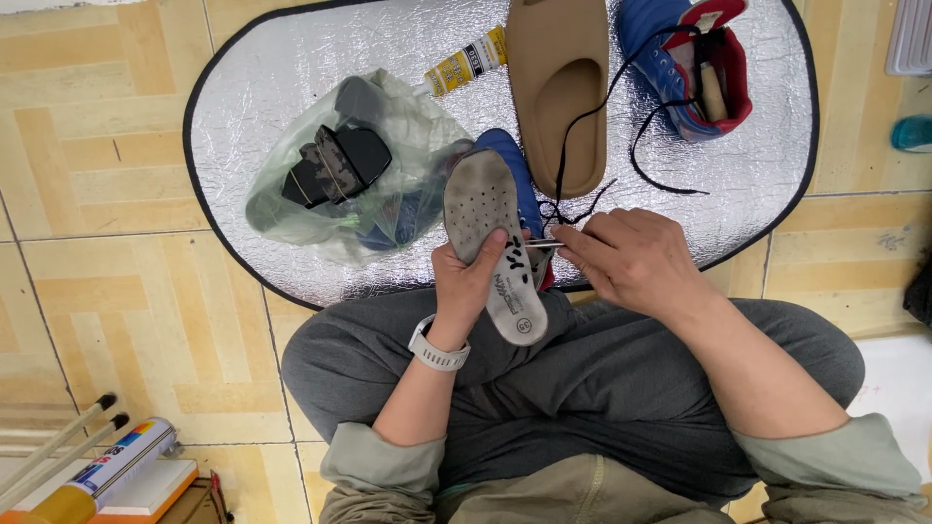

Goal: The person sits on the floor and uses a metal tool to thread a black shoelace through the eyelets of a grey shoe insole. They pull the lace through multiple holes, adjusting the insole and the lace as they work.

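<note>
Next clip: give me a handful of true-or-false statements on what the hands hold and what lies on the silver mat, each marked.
1. The left hand holds a grey insole. True.
2. The right hand rests flat on the floor. False: it pinches a thin tool at the blue shoe.
3. A tan slide sandal lies on the silver mat. True.
4. The clear plastic bag is empty. False: dark items sit inside.
5. The glue tube lies on the tiles. False: it lies on the mat.

I can't see most of blue shoe [519, 180], hidden behind insole [490, 243]; teal thing [913, 133] right of mat [291, 58] cut off by edge.
</note>
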